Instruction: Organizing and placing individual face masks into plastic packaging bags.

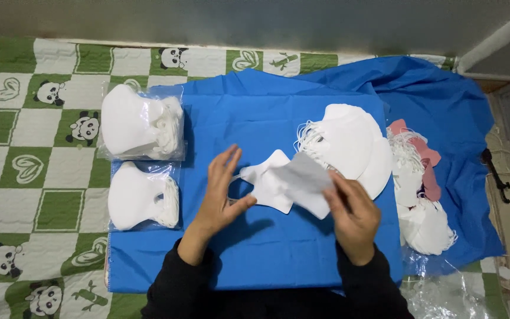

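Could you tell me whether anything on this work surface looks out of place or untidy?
Mostly tidy: two bagged stacks of masks lie neatly at the left of the blue cloth. At the right, the loose masks lie jumbled with straps tangled, a few pink ones mixed among the white, and crumpled clear plastic beside them.

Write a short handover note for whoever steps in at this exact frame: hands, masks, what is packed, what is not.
Left hand and right hand together hold one white face mask above the blue cloth.
Two clear bags of masks lie at the left, already filled.
A loose white stack and a mixed pink and white pile at the right are unbagged.
Empty clear plastic lies bottom right.
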